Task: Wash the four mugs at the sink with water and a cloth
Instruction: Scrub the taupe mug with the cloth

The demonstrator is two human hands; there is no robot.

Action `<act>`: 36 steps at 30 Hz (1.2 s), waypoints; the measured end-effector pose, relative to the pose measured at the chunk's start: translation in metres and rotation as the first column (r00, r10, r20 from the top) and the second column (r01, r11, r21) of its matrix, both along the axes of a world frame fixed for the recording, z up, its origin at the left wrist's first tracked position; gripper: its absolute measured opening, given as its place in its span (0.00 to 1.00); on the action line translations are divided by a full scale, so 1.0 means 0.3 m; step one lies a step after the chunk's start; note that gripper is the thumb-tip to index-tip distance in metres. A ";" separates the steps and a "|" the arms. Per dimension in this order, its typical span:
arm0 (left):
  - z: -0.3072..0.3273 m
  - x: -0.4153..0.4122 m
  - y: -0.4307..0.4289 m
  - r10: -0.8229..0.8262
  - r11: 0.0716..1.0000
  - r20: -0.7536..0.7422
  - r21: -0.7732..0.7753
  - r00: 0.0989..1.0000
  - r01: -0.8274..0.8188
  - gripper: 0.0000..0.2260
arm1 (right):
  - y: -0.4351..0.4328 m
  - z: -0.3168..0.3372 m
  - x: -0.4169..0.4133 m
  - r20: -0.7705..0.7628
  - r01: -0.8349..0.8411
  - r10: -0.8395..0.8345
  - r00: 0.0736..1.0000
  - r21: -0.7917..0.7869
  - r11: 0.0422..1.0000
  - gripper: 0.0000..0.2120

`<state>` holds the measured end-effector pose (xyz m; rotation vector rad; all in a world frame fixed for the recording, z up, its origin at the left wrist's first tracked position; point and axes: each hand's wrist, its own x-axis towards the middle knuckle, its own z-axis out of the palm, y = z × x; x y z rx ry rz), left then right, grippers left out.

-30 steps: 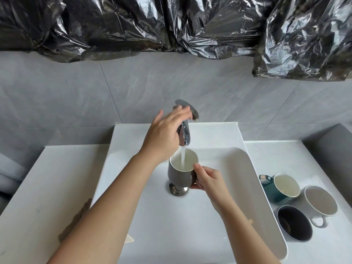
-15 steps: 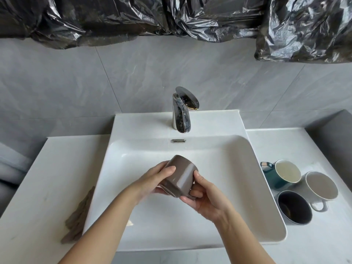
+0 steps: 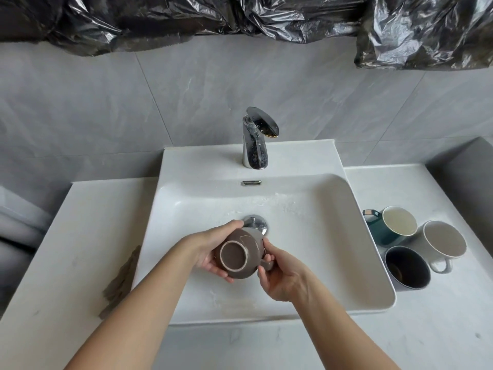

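Note:
A brown mug (image 3: 240, 256) is held over the white sink (image 3: 306, 217), tipped so its base faces me. My left hand (image 3: 208, 249) curls round its left side, fingers under the body. My right hand (image 3: 280, 273) grips the handle side. Three more mugs stand on the counter to the right of the basin: a teal one (image 3: 392, 225), a white one (image 3: 442, 243) and a dark grey one (image 3: 406, 268). A brownish cloth (image 3: 121, 284) lies on the counter left of the sink. No water runs from the chrome tap (image 3: 256, 140).
The chrome drain plug (image 3: 256, 222) sits just beyond the mug. White counter (image 3: 53, 276) flanks the basin on both sides. Grey tiled wall rises behind, with black plastic sheeting (image 3: 240, 14) hanging across the top. A grey ledge (image 3: 469, 166) rises at the far right.
My left hand left the tap lever and the water stopped. Both hands took the brown mug and tipped it over, so its base now faces up toward me above the drain.

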<state>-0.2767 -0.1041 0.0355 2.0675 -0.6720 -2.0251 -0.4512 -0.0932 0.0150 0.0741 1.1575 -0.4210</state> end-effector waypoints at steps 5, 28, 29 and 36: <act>0.013 0.010 0.024 -0.023 1.000 -0.019 0.000 1.000 0.023 0.27 | 0.015 0.000 0.014 0.006 -0.001 0.001 1.000 -0.007 1.000 0.18; -0.304 0.569 0.415 0.261 0.903 0.621 -0.428 0.739 0.041 0.25 | 0.105 -0.027 0.119 -0.643 -0.621 0.044 0.765 -0.717 0.318 0.21; -0.316 0.563 0.412 0.254 0.907 0.661 -0.416 0.706 0.063 0.25 | 0.107 -0.033 0.121 -0.652 -0.630 0.049 0.757 -0.708 0.319 0.21; -0.271 0.557 0.394 0.527 0.799 0.634 -0.596 0.566 -0.075 0.05 | 0.115 -0.039 0.120 -0.697 -0.689 0.087 0.712 -0.669 0.280 0.22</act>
